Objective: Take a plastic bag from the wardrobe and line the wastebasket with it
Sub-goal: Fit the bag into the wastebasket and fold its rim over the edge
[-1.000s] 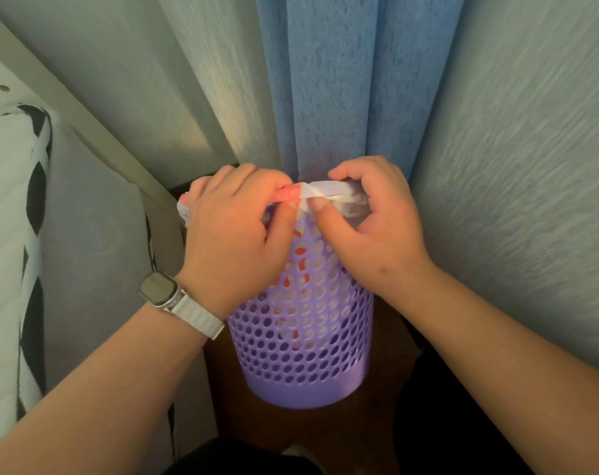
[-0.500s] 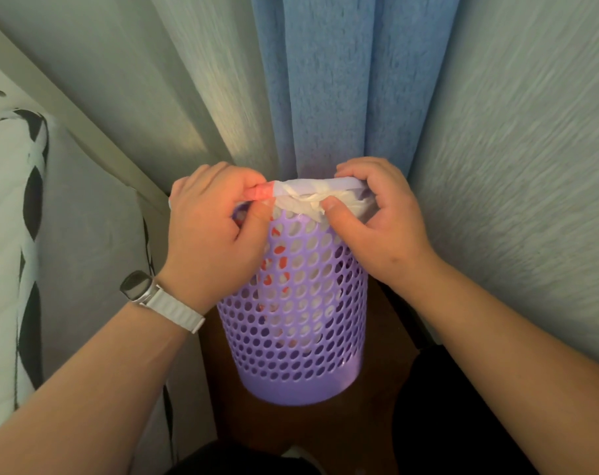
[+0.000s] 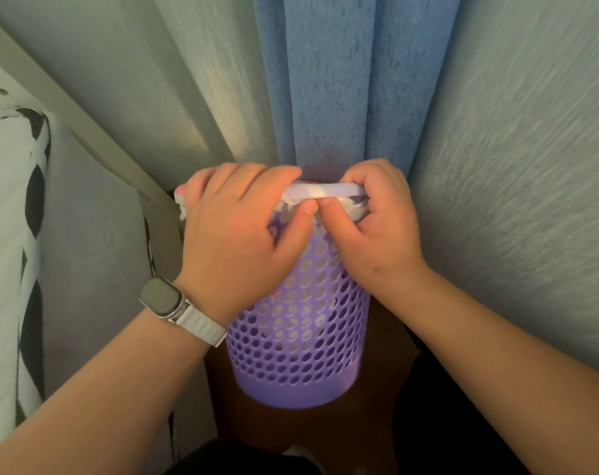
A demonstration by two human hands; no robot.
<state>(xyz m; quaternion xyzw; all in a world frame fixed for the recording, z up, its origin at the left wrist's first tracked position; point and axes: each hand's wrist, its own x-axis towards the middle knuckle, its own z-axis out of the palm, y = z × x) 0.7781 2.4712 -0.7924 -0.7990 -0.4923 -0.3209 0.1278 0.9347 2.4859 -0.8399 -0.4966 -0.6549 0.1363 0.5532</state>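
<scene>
A purple perforated wastebasket [image 3: 301,347] stands upright on the brown floor in front of me. A thin white plastic bag [image 3: 316,193] lies inside it, showing through the holes, and its edge is folded over the near rim. My left hand [image 3: 236,241] grips the rim and bag on the left, with a scrap of bag sticking out past its fingers. My right hand [image 3: 376,228] pinches the bag against the rim on the right. Both thumbs meet at the front of the rim. The basket's opening is hidden by my hands.
A blue curtain [image 3: 328,80] hangs right behind the basket, with pale curtains on either side. A white bed frame rail [image 3: 68,108] and a mattress with black-and-white bedding [image 3: 13,234] close in on the left. Dark floor [image 3: 376,423] surrounds the basket.
Both hands have pressed the bag's edge down tighter over the rim, the thumbs coming together at the front. The basket has stayed in place.
</scene>
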